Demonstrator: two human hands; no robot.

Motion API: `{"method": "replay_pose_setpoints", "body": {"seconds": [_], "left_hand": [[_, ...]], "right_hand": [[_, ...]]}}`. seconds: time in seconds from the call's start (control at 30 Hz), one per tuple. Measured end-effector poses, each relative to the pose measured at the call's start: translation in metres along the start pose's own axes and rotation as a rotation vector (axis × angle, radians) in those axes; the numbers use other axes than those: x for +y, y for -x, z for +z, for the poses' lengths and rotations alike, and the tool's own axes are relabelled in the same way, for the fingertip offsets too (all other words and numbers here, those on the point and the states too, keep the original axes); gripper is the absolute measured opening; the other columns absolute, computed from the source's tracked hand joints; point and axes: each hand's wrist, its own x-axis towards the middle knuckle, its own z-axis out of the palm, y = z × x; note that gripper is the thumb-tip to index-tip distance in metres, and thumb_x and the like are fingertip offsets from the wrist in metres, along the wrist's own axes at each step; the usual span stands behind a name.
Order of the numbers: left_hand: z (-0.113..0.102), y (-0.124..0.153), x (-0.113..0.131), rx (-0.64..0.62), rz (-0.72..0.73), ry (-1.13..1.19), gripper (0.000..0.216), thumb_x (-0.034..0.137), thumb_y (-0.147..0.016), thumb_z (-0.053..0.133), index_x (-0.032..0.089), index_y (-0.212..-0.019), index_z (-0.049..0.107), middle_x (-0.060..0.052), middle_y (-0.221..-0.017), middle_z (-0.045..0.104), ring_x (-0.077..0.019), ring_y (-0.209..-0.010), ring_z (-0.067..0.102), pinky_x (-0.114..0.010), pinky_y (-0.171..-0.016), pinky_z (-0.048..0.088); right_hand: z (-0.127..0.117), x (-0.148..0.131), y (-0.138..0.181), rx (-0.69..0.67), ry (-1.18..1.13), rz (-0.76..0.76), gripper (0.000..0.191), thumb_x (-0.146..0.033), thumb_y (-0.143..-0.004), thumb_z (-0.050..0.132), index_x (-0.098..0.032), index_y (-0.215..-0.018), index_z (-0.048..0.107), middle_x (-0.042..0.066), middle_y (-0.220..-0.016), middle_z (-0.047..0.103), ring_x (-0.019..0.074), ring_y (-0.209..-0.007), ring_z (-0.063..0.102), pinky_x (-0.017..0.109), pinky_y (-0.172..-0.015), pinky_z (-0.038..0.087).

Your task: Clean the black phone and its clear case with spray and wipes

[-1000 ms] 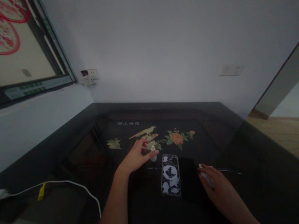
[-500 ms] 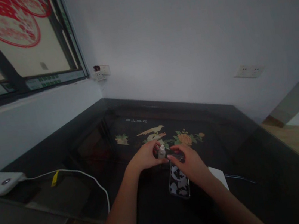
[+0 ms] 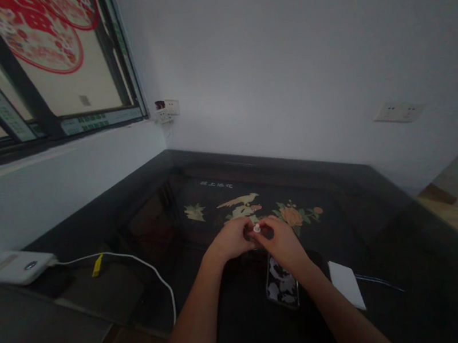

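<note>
A small bottle stands between the person's two hands, over the middle of the dark glossy counter, with its white top pointing up and most of its body hidden by fingers. The grip of the left hand is curled round the bottle from the left side, thumb and fingers clamped on it. The right hand has its fingertips at the white top from the right; whether that grip is pressed tight, I cannot tell. Partly under the right hand, toward the counter's near edge, lies a patterned phone case. To its right, beyond the right forearm, is a white card, with a thin dark cord running from it toward the right edge. Beyond the hands, toward the far edge, a bird and flower design decorates the surface. Near the left corner sits a white device, its white cable bearing a yellow tag and dropping over the near edge.
</note>
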Motion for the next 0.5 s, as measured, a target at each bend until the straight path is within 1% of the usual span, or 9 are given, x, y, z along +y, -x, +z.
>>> {"method": "replay_pose_setpoints", "body": {"seconds": [0.13, 0.27, 0.37, 0.43, 0.5], "left_hand": [[0.0016, 0.0002, 0.0007, 0.008, -0.022, 0.038, 0.022, 0.029, -0.068, 0.078, 0.018, -0.078, 0.062, 0.000, -0.074, 0.065, -0.0159, -0.068, 0.058, -0.025, -0.061, 0.040], [0.0017, 0.0012, 0.0036, -0.006, -0.052, 0.067, 0.022, 0.030, -0.068, 0.078, 0.018, -0.076, 0.062, 0.001, -0.070, 0.063, -0.0140, -0.064, 0.056, -0.024, -0.059, 0.038], [0.0018, 0.0009, 0.0044, -0.021, -0.044, 0.074, 0.024, 0.034, -0.069, 0.079, 0.017, -0.077, 0.064, 0.001, -0.070, 0.063, -0.0142, -0.065, 0.057, -0.024, -0.059, 0.038], [0.0025, 0.0003, 0.0042, -0.017, -0.036, 0.064, 0.023, 0.033, -0.068, 0.078, 0.017, -0.079, 0.065, 0.001, -0.069, 0.062, -0.0142, -0.064, 0.056, -0.024, -0.059, 0.037], [0.0033, -0.0003, 0.0040, -0.018, -0.046, 0.072, 0.021, 0.029, -0.068, 0.076, 0.017, -0.080, 0.066, 0.001, -0.070, 0.063, -0.0139, -0.064, 0.056, -0.024, -0.059, 0.037]], "right_hand": [[-0.0005, 0.0016, 0.0009, -0.007, -0.080, -0.024, 0.004, -0.024, -0.087, 0.068, -0.021, -0.089, 0.070, 0.004, -0.091, 0.067, 0.0226, -0.087, 0.065, 0.034, -0.082, 0.050], [-0.0020, 0.0041, 0.0015, -0.013, -0.134, -0.012, 0.006, -0.022, -0.087, 0.068, -0.021, -0.092, 0.072, 0.004, -0.092, 0.067, 0.0220, -0.089, 0.064, 0.034, -0.083, 0.048], [-0.0052, 0.0065, 0.0009, -0.075, -0.160, -0.015, 0.010, -0.021, -0.089, 0.065, -0.020, -0.095, 0.073, 0.004, -0.093, 0.066, 0.0216, -0.088, 0.063, 0.033, -0.081, 0.048], [-0.0069, 0.0070, 0.0005, -0.127, -0.172, -0.047, 0.012, -0.019, -0.090, 0.062, -0.020, -0.096, 0.072, 0.005, -0.094, 0.067, 0.0216, -0.090, 0.063, 0.033, -0.081, 0.048], [-0.0071, 0.0059, 0.0005, -0.122, -0.173, -0.074, 0.014, -0.019, -0.089, 0.062, -0.021, -0.100, 0.071, 0.005, -0.098, 0.067, 0.0219, -0.092, 0.063, 0.034, -0.082, 0.048]]}}
